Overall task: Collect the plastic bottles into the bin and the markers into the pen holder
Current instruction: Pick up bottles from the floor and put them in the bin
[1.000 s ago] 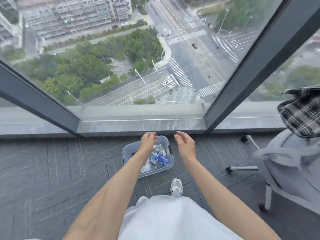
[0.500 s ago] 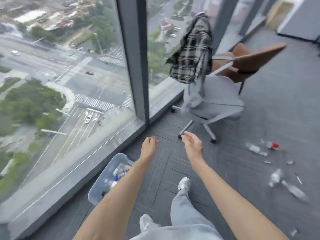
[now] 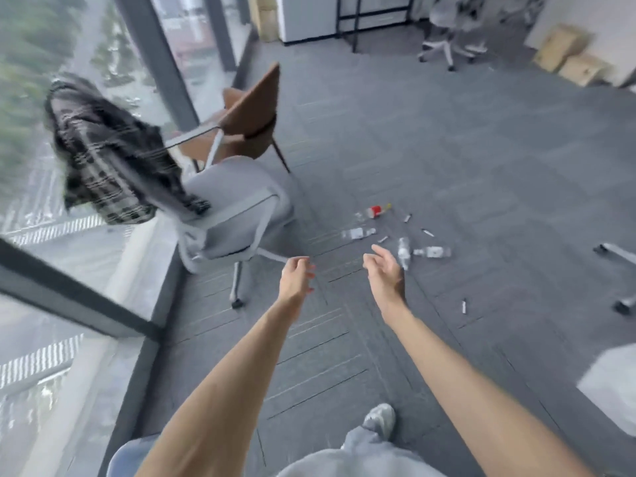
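Floor (image 3: 481, 160): grey carpet tiles, carrying everything here; a glass wall runs along its left edge.
Grey chair (image 3: 234, 215): by the glass at the floor's left edge, with a plaid shirt (image 3: 110, 160) draped over its back; blurred.
Brown chair (image 3: 254, 111): just behind the grey chair, nearer the far edge.
Boxes (image 3: 568, 53): cardboard, at the far right corner against the wall.
Left hand (image 3: 296, 278): empty, fingers loosely curled, touching nothing, held above the floor just right of the grey chair's base.
Right hand (image 3: 387, 273): empty, fingers loosely spread and a little bent, palm turned inward, touching nothing.
Bottles: four lie on their sides mid-floor, beyond the hands. One (image 3: 403, 253) appears just past the right hand's fingertips; another (image 3: 432, 252) lies beside it to the right, the two close together. A third (image 3: 358, 233) lies farther out, between the two hands' lines. The red-labelled one (image 3: 373, 211) is the farthest.
Markers: small and blurred, scattered round the bottles. One (image 3: 382, 239) lies between the third bottle and the first; two more (image 3: 427, 232) (image 3: 407, 218) lie farther right. One (image 3: 464, 306) lies alone, right of the right wrist and well apart from the others.
Bin and pen holder: neither can be made out.
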Demonstrator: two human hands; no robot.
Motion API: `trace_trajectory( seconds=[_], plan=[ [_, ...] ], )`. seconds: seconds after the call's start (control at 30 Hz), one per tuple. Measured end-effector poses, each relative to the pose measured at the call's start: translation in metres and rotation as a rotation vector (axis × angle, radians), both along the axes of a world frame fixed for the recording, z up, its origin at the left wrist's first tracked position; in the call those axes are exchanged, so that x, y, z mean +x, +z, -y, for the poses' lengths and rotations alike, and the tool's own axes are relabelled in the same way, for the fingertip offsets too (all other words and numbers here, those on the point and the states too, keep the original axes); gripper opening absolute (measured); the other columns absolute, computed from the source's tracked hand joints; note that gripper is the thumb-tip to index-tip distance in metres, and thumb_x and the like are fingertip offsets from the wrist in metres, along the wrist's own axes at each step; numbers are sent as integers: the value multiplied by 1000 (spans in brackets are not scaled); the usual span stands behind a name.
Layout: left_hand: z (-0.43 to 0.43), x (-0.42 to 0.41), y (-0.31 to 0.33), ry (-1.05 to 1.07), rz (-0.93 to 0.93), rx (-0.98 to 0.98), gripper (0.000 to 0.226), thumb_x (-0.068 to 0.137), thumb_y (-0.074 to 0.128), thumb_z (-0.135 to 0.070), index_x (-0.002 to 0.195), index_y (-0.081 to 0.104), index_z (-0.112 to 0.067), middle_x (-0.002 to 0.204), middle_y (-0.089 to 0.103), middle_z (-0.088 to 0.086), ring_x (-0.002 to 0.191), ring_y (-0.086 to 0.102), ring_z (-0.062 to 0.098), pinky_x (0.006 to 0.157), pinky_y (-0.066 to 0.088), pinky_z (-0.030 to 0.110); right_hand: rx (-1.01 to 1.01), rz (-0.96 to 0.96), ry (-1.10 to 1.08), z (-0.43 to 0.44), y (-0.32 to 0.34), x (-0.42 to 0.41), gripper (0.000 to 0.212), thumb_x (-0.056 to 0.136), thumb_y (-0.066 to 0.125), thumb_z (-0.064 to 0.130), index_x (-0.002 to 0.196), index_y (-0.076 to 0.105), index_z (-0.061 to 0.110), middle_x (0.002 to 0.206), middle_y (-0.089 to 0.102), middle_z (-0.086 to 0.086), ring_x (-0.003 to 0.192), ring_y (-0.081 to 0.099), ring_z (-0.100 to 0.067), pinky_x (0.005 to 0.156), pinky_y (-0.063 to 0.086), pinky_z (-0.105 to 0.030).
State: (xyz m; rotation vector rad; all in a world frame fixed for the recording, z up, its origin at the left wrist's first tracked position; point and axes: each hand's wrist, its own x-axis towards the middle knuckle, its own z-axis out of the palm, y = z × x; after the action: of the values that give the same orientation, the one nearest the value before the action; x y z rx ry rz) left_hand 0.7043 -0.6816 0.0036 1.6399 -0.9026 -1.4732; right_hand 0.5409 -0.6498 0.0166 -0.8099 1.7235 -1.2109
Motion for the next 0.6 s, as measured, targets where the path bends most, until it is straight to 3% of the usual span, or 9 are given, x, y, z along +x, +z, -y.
trace_trajectory(
  seconds=[0.1, 0.27, 0.4, 0.6],
  plan=[
    [40, -73, -3, -57, 16, 9, 22, 95, 39, -20, 111, 54, -18, 102, 62, 1, 90, 58, 18, 69, 48, 30, -14, 18, -93, 24, -8, -69, 34, 93, 58, 17, 127, 60, 15, 115, 70, -11, 105, 66, -20, 91, 48, -28],
    [95, -166, -5, -126, 62, 16, 20, 96, 39, -22, 108, 53, -16, 100, 64, 0, 89, 60, 19, 83, 51, 39, -4, 11, -211, 56, -17, -158, 33, 92, 61, 24, 124, 62, 18, 115, 69, -5, 103, 66, -20, 94, 50, -36],
    [130, -214, -13, -201, 100, 27, 21, 96, 39, -23, 111, 53, -16, 102, 64, 1, 91, 61, 19, 88, 51, 43, 7, 34, -290, 79, -23, -207, 30, 91, 60, 18, 122, 63, 17, 117, 69, -7, 102, 66, -19, 95, 50, -35],
    [196, -268, -55, -320, 160, 72, 25, 96, 39, -21, 115, 54, -14, 106, 65, 3, 92, 62, 20, 83, 53, 40, 94, 23, -299, 126, -47, -254, 35, 95, 57, 18, 130, 58, 15, 118, 66, -2, 105, 65, -17, 89, 47, -26]
  ],
)
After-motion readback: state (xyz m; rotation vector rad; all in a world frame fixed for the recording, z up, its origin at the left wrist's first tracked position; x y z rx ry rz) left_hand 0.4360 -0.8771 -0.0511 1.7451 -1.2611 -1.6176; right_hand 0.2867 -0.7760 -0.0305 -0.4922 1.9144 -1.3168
